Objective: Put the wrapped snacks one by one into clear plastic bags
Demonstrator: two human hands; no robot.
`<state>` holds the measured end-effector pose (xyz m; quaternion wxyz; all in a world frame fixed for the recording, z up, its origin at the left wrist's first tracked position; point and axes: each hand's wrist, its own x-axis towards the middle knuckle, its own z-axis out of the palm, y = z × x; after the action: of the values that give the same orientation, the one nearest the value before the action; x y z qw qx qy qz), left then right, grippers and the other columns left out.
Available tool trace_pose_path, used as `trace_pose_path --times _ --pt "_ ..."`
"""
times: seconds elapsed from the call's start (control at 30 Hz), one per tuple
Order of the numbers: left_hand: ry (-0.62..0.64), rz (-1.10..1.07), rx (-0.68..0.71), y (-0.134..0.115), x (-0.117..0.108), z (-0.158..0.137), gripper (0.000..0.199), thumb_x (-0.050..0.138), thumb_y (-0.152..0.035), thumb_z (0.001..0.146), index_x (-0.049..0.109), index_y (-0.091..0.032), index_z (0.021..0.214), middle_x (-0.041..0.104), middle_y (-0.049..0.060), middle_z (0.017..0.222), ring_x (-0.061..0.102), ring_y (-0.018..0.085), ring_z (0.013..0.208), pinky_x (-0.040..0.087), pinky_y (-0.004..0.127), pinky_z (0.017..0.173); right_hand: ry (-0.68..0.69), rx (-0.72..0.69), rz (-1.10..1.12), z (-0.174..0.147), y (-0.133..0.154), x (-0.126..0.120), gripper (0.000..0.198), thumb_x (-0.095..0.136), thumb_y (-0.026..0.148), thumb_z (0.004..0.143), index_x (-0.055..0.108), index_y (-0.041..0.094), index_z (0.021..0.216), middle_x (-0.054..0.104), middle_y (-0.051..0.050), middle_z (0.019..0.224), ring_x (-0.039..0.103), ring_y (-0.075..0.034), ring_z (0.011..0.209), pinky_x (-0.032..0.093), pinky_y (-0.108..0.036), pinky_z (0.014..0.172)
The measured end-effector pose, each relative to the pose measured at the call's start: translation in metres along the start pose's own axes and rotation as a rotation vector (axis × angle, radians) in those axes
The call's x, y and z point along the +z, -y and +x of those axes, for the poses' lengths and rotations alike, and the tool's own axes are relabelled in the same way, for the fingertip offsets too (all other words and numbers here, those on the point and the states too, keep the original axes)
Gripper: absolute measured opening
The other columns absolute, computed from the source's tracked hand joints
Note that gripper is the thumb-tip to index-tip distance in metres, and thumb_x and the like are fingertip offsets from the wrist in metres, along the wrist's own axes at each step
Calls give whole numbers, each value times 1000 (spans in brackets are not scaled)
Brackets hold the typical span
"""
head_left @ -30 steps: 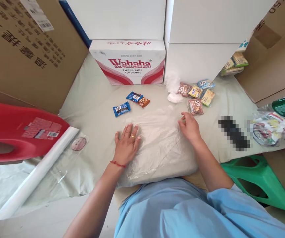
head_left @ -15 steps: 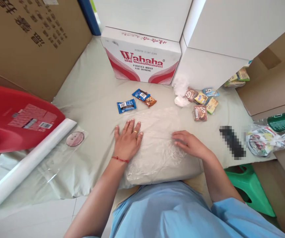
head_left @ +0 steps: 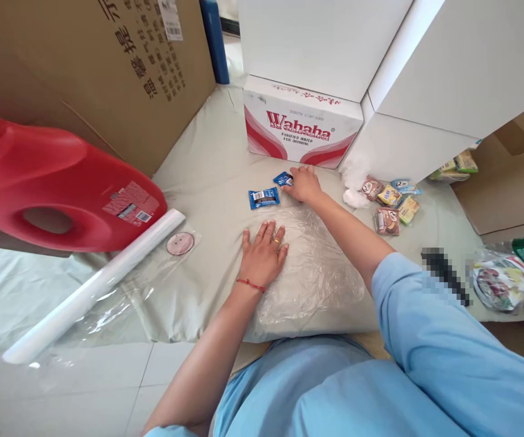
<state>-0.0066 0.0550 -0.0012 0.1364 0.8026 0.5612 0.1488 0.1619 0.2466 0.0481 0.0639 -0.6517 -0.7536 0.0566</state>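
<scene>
My left hand (head_left: 263, 255) lies flat, fingers spread, on the left edge of a clear plastic sheet (head_left: 316, 273) spread over the cloth. My right hand (head_left: 305, 184) reaches forward past the sheet, its fingers bent around a small blue snack packet (head_left: 282, 178). Part of that packet is hidden by the hand, and the brown packet that lay beside it is covered. Another blue snack packet (head_left: 264, 198) lies just left of it, apart from both hands.
A Wahaha carton (head_left: 302, 130) stands behind the packets. Several small snack packs (head_left: 389, 195) and white crumpled plastic (head_left: 355, 179) lie to the right. At left are a red jug (head_left: 88, 182), a roll of clear film (head_left: 93, 288) and a large cardboard box (head_left: 152, 121).
My right hand has moved from the sheet's right side forward and left onto the snack packets. My left hand stays flat on the sheet. The view has shifted left.
</scene>
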Motion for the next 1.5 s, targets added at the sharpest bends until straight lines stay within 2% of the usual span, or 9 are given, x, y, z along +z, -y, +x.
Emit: trace_pose_path --times 0.3,0.57,0.7,0.87,1.0,1.13,1.2,1.37,1.5 --pt "-4 -93 11 1 -4 1 54 40 -40 105 51 -24 155 40 14 169 31 31 160 1 67 130 -111 137 69 -9 -31 -18 48 63 43 95 67 14 133 74 -15 124 63 -33 113 46 -41 98" --pt "6 -81 9 2 -5 1 53 41 -39 105 52 -24 155 39 14 169 31 30 160 1 67 130 36 144 -53 -30 -19 -1 58 68 57 91 66 16 132 67 -22 130 52 -42 125 45 -52 101" --pt "12 -24 9 2 -6 0 53 38 -41 106 52 -23 155 39 12 170 32 30 159 7 67 130 40 116 -75 -31 -11 -6 51 72 48 90 66 17 130 69 -21 129 51 -41 126 45 -53 101" --pt "15 21 0 0 -6 0 53 36 -43 107 51 -28 155 40 7 169 33 27 159 11 64 132 19 154 318 -66 -29 -34 41 66 51 91 69 18 116 74 -11 102 64 -28 96 49 -37 85" --pt "6 13 1 0 -8 0 52 37 -41 106 52 -27 155 41 8 169 34 28 159 12 65 131 470 51 818 -120 -42 -56 51 70 64 82 70 16 98 69 -4 86 62 -20 79 47 -31 75" --pt "-13 12 15 0 -7 0 52 38 -41 106 54 -25 153 42 11 168 35 30 158 13 67 130 914 -58 863 -154 -37 -50 47 76 62 74 67 17 83 64 1 79 58 -17 76 45 -28 73" --pt "-14 17 17 0 -6 0 53 37 -41 106 54 -24 154 42 11 168 35 30 158 13 68 130 831 -66 717 -158 -36 -42 41 74 58 77 65 18 83 62 2 77 56 -16 76 42 -27 71" --pt "-8 33 4 0 -4 0 53 36 -42 107 53 -25 154 42 10 168 35 30 158 13 68 130 268 115 169 -165 -38 -45 26 63 44 93 62 19 101 70 -5 90 58 -20 77 32 -28 64" --pt "-4 28 1 -1 -4 0 53 37 -42 106 53 -25 154 42 10 168 36 30 158 13 68 129 275 130 135 -186 -25 -53 35 60 55 97 60 21 106 71 -5 91 62 -21 78 32 -28 62"
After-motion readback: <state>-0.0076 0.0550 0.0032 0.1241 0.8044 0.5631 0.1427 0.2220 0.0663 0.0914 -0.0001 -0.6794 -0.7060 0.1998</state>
